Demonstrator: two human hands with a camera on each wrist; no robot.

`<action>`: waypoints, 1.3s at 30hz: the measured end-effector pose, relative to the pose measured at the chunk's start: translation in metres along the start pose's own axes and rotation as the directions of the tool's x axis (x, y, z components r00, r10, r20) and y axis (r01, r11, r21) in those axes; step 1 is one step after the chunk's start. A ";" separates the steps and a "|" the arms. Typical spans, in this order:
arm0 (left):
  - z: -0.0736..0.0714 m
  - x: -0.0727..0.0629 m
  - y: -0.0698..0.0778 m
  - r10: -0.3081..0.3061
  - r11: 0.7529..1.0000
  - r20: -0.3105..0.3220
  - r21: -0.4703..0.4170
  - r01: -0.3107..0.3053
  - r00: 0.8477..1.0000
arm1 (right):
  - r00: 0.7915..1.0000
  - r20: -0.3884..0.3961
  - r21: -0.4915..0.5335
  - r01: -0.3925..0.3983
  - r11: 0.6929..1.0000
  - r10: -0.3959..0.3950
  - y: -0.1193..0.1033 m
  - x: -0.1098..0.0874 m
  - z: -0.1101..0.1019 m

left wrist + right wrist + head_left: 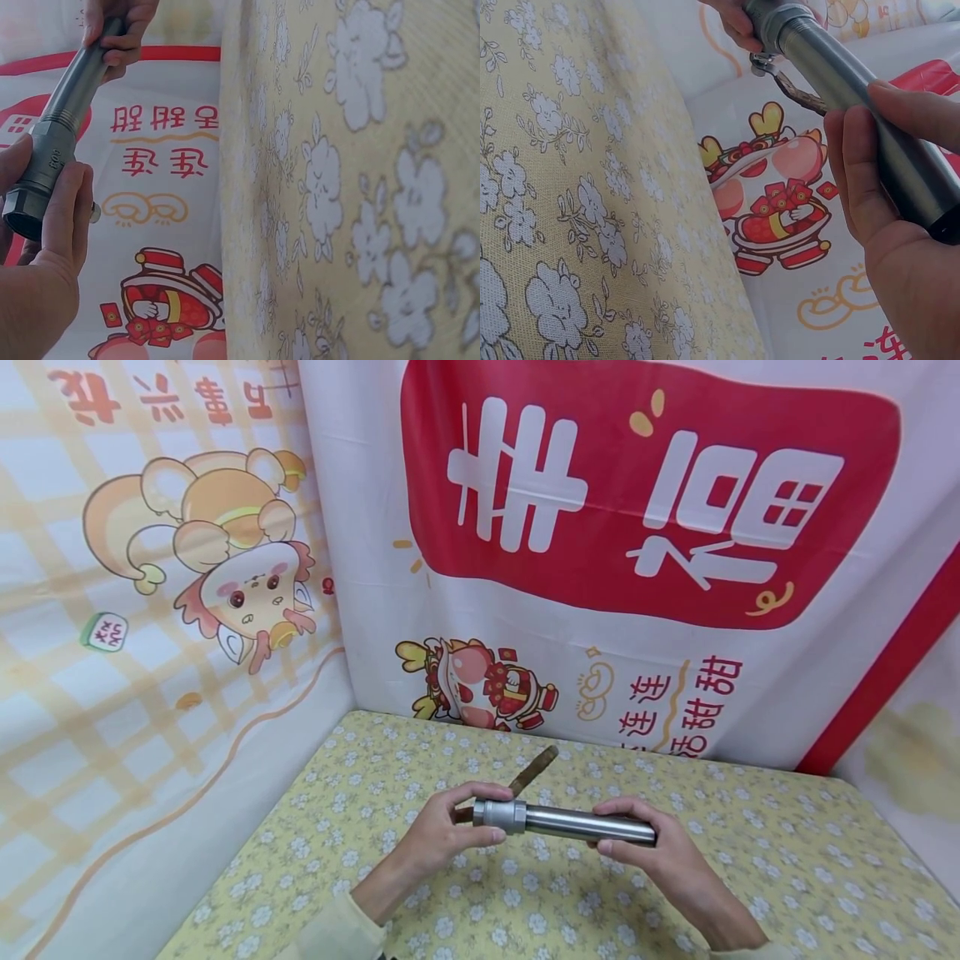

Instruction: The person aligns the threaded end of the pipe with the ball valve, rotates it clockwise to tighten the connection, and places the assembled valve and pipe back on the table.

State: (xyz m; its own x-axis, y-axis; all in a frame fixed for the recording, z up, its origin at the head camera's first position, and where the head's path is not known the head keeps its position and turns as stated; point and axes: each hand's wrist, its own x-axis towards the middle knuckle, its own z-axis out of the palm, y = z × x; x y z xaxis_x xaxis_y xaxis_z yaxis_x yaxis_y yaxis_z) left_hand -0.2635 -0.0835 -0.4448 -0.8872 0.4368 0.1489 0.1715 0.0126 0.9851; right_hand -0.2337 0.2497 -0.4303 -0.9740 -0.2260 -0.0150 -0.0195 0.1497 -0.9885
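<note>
A steel pipe lies roughly level across the head view, joined at its left end to a metal ball valve. My left hand grips the valve body, thumb on the near side and fingers on the far side. A worn brownish lever handle juts from the valve, away from me. Toward the pipe's other end, my right hand holds it between thumb and fingers. In the left wrist view the valve's open hex end faces the camera. Threads show where pipe meets valve.
Below the hands spreads a yellow floral tablecloth. Behind it hangs a white cloth with a red printed panel, and a checked cartoon cloth covers the left side. A red stripe runs down the right.
</note>
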 end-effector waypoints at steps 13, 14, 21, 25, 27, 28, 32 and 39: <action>0.000 0.000 0.001 0.002 1.000 -0.001 0.001 -0.002 1.000 | 1.000 0.004 0.023 -0.018 1.000 0.017 0.000 0.002 0.000; 0.000 0.000 0.001 0.003 1.000 -0.001 0.003 -0.003 1.000 | 1.000 0.004 0.022 -0.018 1.000 0.018 0.000 0.002 0.000; 0.000 0.000 0.001 0.013 1.000 0.000 0.014 -0.013 1.000 | 1.000 0.015 0.039 -0.018 0.999 0.018 -0.001 0.002 0.000; 0.000 0.000 0.001 0.019 0.999 0.001 0.030 -0.019 1.000 | 1.000 0.010 0.039 -0.017 0.999 0.016 0.000 0.002 0.000; 0.000 -0.001 0.001 0.023 0.999 0.001 0.031 -0.023 1.000 | 1.000 0.003 0.042 -0.019 0.999 0.019 0.000 0.002 0.001; 0.000 -0.001 0.000 0.027 0.999 0.001 0.032 -0.027 1.000 | 1.000 -0.001 0.043 -0.020 0.999 0.020 0.000 0.003 0.001; 0.000 -0.001 0.000 0.046 0.998 0.002 0.037 -0.046 0.999 | 0.999 -0.026 0.036 -0.030 0.999 0.031 0.000 0.004 0.003; 0.001 -0.001 0.000 0.074 0.996 0.004 0.053 -0.074 0.997 | 0.998 -0.053 0.034 -0.035 0.999 0.037 0.000 0.003 0.006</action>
State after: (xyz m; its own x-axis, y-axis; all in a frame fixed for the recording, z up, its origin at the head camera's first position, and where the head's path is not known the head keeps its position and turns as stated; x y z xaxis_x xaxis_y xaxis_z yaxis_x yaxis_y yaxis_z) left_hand -0.2619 -0.0832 -0.4453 -0.8702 0.4405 0.2209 0.2594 0.0283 0.9654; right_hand -0.2351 0.2435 -0.4315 -0.9846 -0.1693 -0.0431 0.0219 0.1251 -0.9919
